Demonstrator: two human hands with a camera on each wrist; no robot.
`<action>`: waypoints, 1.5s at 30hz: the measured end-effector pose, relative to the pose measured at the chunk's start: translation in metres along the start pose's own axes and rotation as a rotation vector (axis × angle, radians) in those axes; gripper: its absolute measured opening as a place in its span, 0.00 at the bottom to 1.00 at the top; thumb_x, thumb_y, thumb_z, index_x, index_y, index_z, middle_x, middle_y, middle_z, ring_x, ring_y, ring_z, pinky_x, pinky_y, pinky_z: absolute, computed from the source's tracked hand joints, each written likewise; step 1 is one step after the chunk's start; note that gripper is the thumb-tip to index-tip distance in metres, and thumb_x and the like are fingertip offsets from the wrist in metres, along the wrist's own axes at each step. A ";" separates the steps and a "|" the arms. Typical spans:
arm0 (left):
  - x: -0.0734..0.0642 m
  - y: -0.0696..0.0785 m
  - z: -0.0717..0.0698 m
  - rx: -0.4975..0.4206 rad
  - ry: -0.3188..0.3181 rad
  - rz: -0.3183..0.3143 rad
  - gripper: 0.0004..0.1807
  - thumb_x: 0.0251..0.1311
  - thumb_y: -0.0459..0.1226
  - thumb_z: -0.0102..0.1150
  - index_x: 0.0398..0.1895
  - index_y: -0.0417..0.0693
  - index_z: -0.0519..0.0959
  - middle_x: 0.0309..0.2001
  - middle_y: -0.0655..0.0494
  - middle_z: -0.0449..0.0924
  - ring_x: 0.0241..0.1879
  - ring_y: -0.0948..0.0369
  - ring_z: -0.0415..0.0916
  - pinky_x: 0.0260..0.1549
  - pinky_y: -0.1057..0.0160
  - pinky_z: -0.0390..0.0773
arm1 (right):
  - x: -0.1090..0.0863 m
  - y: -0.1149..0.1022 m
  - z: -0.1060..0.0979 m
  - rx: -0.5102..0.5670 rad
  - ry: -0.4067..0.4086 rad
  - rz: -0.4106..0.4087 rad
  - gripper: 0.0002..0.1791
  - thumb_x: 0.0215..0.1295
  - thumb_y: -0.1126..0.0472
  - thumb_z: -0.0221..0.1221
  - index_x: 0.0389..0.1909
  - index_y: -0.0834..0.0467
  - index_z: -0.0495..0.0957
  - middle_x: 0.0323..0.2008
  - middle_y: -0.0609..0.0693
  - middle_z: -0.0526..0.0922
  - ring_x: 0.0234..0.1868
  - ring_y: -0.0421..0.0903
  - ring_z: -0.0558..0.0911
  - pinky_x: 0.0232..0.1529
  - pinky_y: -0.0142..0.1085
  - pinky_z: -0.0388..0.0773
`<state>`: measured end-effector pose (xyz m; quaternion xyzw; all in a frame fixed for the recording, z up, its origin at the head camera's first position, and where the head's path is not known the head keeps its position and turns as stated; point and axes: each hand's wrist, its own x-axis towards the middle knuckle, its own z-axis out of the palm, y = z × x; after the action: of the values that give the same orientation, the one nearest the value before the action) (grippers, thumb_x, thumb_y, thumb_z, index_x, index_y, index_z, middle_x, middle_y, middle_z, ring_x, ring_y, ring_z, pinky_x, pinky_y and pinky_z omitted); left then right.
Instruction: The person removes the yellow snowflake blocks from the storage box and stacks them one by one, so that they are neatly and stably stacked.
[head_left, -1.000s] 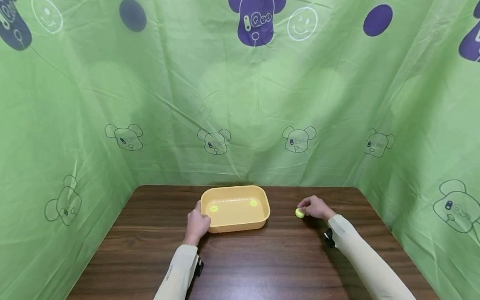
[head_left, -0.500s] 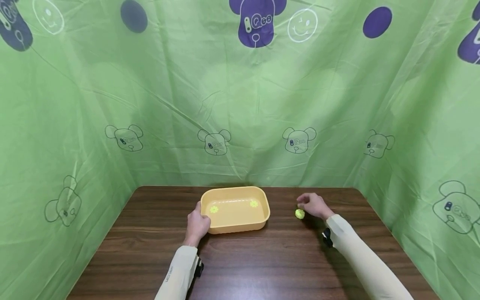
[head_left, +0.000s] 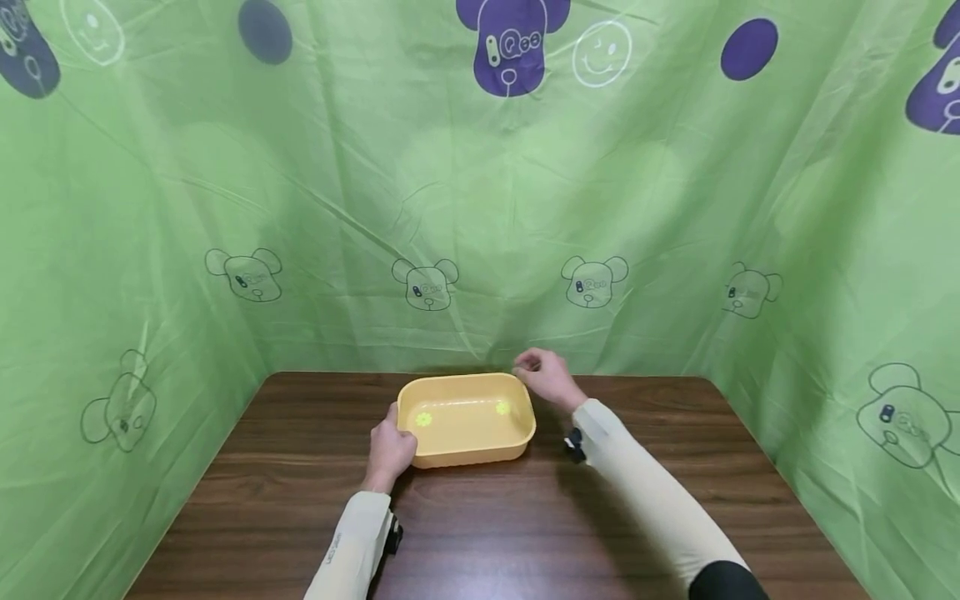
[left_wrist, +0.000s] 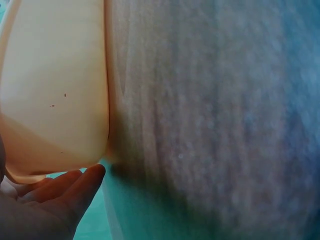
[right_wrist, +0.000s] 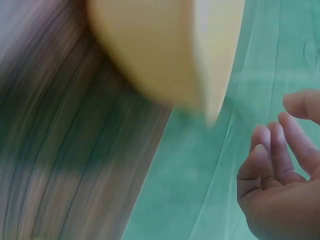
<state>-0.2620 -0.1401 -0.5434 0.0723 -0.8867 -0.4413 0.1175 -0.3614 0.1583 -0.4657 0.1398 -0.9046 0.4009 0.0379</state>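
A pale yellow plastic basin (head_left: pixel 467 457) stands near the table's far edge in the head view. Two small yellow-green flower-shaped pieces (head_left: pixel 423 419) show on its floor, one left and one right. My left hand (head_left: pixel 392 448) grips the basin's left end, thumb over the rim and fingers (left_wrist: pixel 90 187) against the outer side. At the far right corner, my right hand (head_left: pixel 551 379) is raised beside the rim. Its fingers (right_wrist: pixel 260 162) are loosely bent, and nothing shows between them. The spot where a third flower piece lay is covered by the right sleeve.
A dark brown wooden table (head_left: pixel 480 533) spreads around the basin. Green printed cloth (head_left: pixel 480 200) hangs behind and on both sides, right up to the table's edges. Black wrist devices (head_left: pixel 575 446) sit under both forearms.
My right hand has moved left, from above the flower piece on the table to the basin's far right corner. That piece is out of sight now. My left hand keeps its grip.
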 end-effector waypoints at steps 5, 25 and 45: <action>0.001 0.001 -0.003 -0.007 -0.001 -0.010 0.39 0.55 0.27 0.45 0.76 0.36 0.61 0.61 0.27 0.75 0.60 0.40 0.76 0.57 0.43 0.76 | 0.013 -0.037 0.049 0.095 -0.110 0.033 0.11 0.65 0.59 0.65 0.45 0.59 0.85 0.39 0.52 0.86 0.40 0.47 0.81 0.42 0.38 0.78; -0.002 0.000 0.001 -0.001 0.024 0.005 0.39 0.51 0.27 0.49 0.74 0.33 0.63 0.56 0.25 0.78 0.51 0.41 0.80 0.51 0.43 0.79 | 0.004 -0.074 0.170 -0.087 -0.176 0.215 0.09 0.49 0.62 0.74 0.31 0.55 0.85 0.29 0.45 0.83 0.29 0.41 0.76 0.32 0.31 0.73; -0.004 0.002 0.001 0.005 0.029 0.018 0.38 0.50 0.27 0.49 0.71 0.34 0.66 0.53 0.27 0.80 0.51 0.40 0.80 0.50 0.43 0.80 | -0.004 -0.075 0.172 -0.166 -0.183 0.153 0.11 0.49 0.59 0.75 0.31 0.55 0.84 0.30 0.45 0.83 0.30 0.43 0.77 0.33 0.34 0.75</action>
<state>-0.2583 -0.1373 -0.5429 0.0711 -0.8867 -0.4367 0.1342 -0.3293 -0.0152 -0.5292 0.1028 -0.9423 0.3122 -0.0637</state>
